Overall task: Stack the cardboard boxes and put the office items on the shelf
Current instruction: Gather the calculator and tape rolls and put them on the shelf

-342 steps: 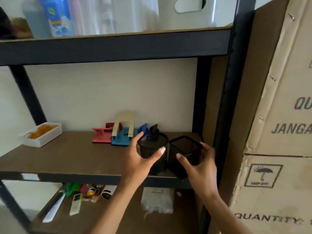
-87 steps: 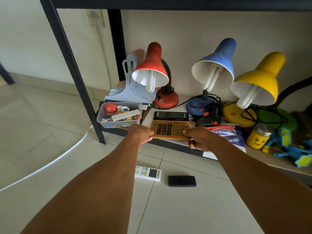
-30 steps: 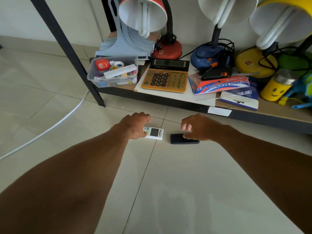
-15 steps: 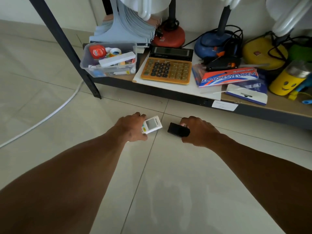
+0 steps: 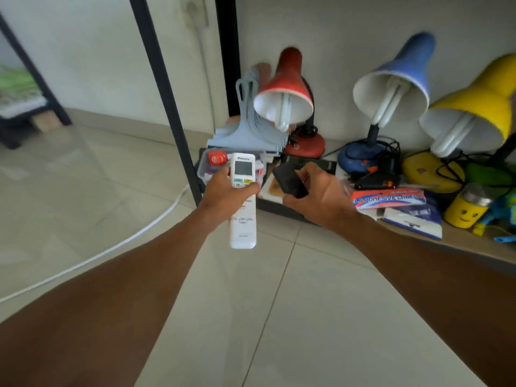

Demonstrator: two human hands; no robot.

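Note:
My left hand (image 5: pixel 227 195) grips a long white remote control (image 5: pixel 243 213) upright, its screen facing me, above the tiled floor. My right hand (image 5: pixel 321 198) holds a small flat black case (image 5: pixel 290 180), tilted, just to the right of the remote. Both are raised in front of the bottom shelf (image 5: pixel 460 241) of a black metal rack. An orange calculator (image 5: pixel 275 188) on the shelf is mostly hidden behind my hands.
On the shelf stand a red lamp (image 5: pixel 287 90), a blue lamp (image 5: pixel 391 88) and a yellow lamp (image 5: pixel 474 110), a clear bin of small items (image 5: pixel 213 166), a label pack (image 5: pixel 388 198) and a yellow smiley tin (image 5: pixel 465 210). A black rack post (image 5: pixel 164 93) and a white cable (image 5: pixel 111 247) are at left.
Both hands have lifted the white remote and the black case off the floor and raised them toward the shelf. My view has tilted up.

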